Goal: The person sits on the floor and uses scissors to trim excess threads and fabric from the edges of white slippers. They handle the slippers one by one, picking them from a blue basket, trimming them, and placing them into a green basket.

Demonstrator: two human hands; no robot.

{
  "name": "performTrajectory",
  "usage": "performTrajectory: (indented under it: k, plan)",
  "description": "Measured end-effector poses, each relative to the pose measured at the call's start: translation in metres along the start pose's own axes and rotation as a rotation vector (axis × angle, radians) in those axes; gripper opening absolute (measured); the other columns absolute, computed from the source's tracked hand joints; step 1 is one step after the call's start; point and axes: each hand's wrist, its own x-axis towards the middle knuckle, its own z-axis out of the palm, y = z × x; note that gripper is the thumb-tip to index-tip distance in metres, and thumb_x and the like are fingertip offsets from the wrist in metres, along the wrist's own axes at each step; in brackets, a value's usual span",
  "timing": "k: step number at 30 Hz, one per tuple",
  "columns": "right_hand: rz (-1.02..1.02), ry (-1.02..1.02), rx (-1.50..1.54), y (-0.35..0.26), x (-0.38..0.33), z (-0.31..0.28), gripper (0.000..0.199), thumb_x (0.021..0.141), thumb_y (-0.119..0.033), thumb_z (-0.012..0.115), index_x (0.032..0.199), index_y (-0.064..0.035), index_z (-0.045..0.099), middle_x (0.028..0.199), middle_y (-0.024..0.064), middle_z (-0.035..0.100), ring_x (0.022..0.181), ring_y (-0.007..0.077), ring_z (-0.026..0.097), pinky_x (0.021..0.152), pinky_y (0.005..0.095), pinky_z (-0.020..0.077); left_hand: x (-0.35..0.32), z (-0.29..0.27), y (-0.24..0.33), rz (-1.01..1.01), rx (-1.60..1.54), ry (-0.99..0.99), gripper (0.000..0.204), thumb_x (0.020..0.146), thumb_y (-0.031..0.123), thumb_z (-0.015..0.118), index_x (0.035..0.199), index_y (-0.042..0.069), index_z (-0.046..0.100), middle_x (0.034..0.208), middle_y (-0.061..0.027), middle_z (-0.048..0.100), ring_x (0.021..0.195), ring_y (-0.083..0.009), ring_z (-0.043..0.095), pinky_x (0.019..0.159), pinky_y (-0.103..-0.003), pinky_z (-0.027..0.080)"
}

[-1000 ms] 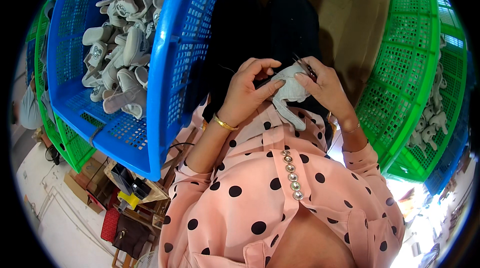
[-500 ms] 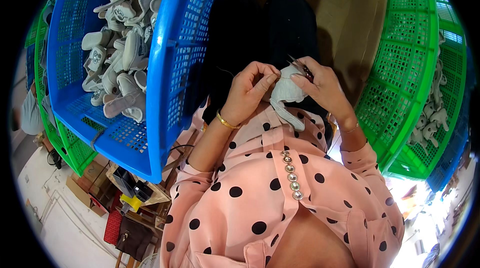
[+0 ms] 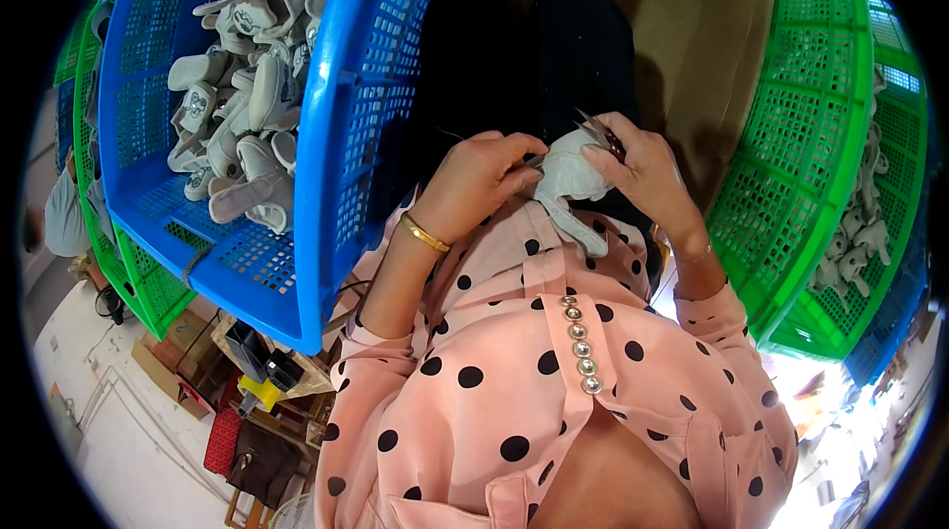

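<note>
A small pale grey shoe (image 3: 573, 176) with a long strap hanging toward me is held over my lap. My right hand (image 3: 647, 178) is closed around its far side and also grips a small pair of snips (image 3: 597, 128), blades pointing up and left. Just left of the shoe, my left hand (image 3: 479, 181) is pinched, thumb against bent fingers. A thin pale thread (image 3: 451, 134) sticks out past its knuckles; the fingertips are partly hidden, and a fine line seems to run from them to the shoe.
On my left stands a blue plastic basket (image 3: 321, 153) heaped with small grey shoes (image 3: 252, 84). A cardboard box (image 3: 727, 44) lies beyond my knees. Green baskets (image 3: 791, 163) rise on the right, one holding more shoes (image 3: 855, 252). Bags (image 3: 262, 465) sit low at the left.
My left hand has drawn slightly left, away from the shoe, and its wrist has turned. The right hand keeps its hold on the shoe and snips.
</note>
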Motion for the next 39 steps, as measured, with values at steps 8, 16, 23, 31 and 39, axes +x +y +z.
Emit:
performTrajectory:
  k: [8,16,23,31,39]
  plan:
    - [-0.027,0.023,-0.038,-0.002,-0.004,-0.002,0.037,0.086,-0.032,0.067,0.109,-0.0052,0.058,0.074,0.0182,0.062,0.07,0.0374,0.063,0.062,0.0406,0.049,0.0,-0.011,0.001,-0.056,-0.359,0.07,0.01,0.087,0.013,0.069,0.082,0.004,0.07,0.082,-0.0019,0.064,0.074,-0.0088,0.057,0.066,-0.024,0.047]
    - [-0.039,-0.005,-0.092,-0.005,0.001,0.004,0.03,0.087,-0.025,0.064,0.106,-0.0039,0.058,0.074,0.0187,0.063,0.069,0.0377,0.064,0.061,0.0424,0.0487,0.003,0.019,0.007,-0.067,-0.767,0.117,0.017,0.097,0.02,0.056,0.103,0.004,0.049,0.073,-0.0097,0.061,0.056,-0.0177,0.059,0.051,-0.028,0.045]
    - [-0.082,0.077,-0.146,-0.004,0.002,0.007,0.034,0.086,-0.03,0.066,0.105,-0.0023,0.06,0.076,0.0194,0.065,0.071,0.0374,0.066,0.062,0.0428,0.0506,0.002,0.015,0.01,0.079,0.229,0.112,0.037,0.09,0.034,0.06,0.073,0.0,0.06,0.08,-0.0178,0.055,0.079,-0.0373,0.055,0.072,-0.046,0.045]
    - [-0.094,0.164,-0.051,-0.003,-0.013,0.01,0.028,0.087,-0.026,0.062,0.101,-0.0023,0.057,0.072,0.0183,0.06,0.065,0.0349,0.062,0.061,0.0402,0.0479,0.023,0.057,0.004,-0.145,-0.828,0.17,0.03,0.086,0.016,0.057,0.059,0.006,0.047,0.053,0.0027,0.041,0.05,-0.0046,0.038,0.043,-0.027,0.03]
    - [-0.064,0.169,0.148,0.023,-0.037,0.027,0.036,0.091,-0.032,0.054,0.105,0.0006,0.057,0.082,0.0194,0.062,0.073,0.0336,0.063,0.067,0.0393,0.0494,0.017,0.074,0.013,-0.163,-0.642,0.221,0.028,0.082,0.021,0.059,0.062,0.002,0.054,0.051,-0.0049,0.048,0.046,-0.0104,0.044,0.044,-0.032,0.035]
